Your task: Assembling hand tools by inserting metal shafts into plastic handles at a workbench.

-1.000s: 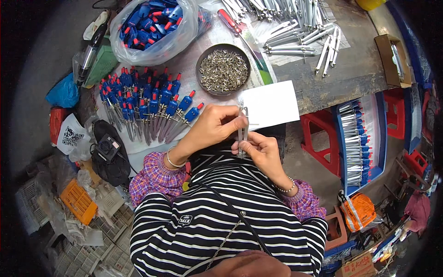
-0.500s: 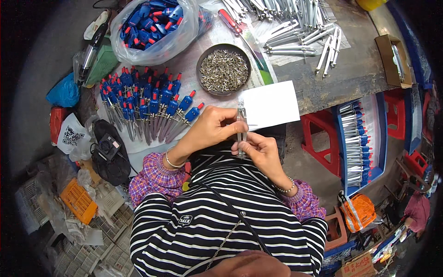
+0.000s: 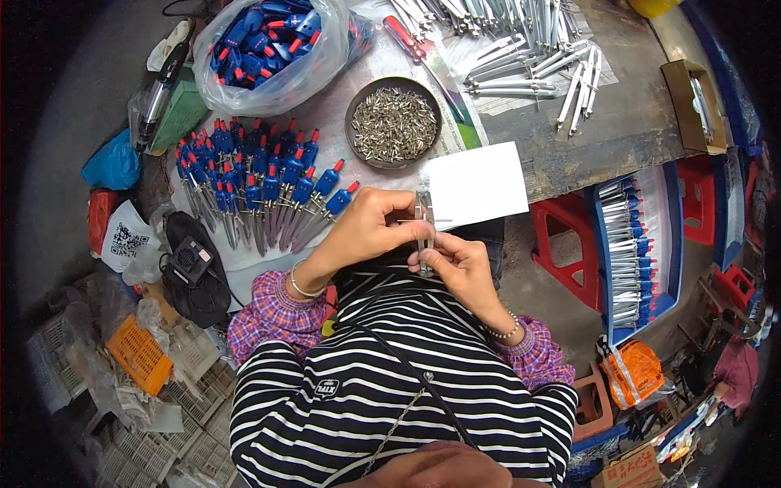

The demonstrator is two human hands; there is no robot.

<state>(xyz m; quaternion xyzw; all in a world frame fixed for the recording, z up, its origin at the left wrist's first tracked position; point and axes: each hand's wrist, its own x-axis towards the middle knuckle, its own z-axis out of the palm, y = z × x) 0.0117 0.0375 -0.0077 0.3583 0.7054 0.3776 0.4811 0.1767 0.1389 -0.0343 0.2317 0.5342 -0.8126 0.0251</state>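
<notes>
In front of my body, both hands hold a narrow silver metal piece (image 3: 424, 207) upright. A thin pin (image 3: 442, 220) crosses it and sticks out to the right. My left hand (image 3: 374, 221) pinches the piece between thumb and fingers around its middle. Lower down, the fingers of my right hand (image 3: 458, 264) are closed on its bottom end. The fingertips hide part of the piece, so its exact kind is unclear. Just beyond the hands lies a white sheet (image 3: 480, 183). A dark round bowl (image 3: 351, 137) of small metal rivets (image 3: 394, 124) stands beyond my left hand.
Blue-handled metal tools with red tips (image 3: 294, 169) lie fanned at left, below a clear bag (image 3: 332, 77) of blue parts. A screwdriver (image 3: 403, 37) and silver metal strips (image 3: 529, 61) lie at the back. Right stand a red stool (image 3: 561, 232) and blue tray (image 3: 606, 281) of tools.
The metal piece has turned slightly in my fingers, and more of its crossing pin shows. Both hands stay in nearly the same place.
</notes>
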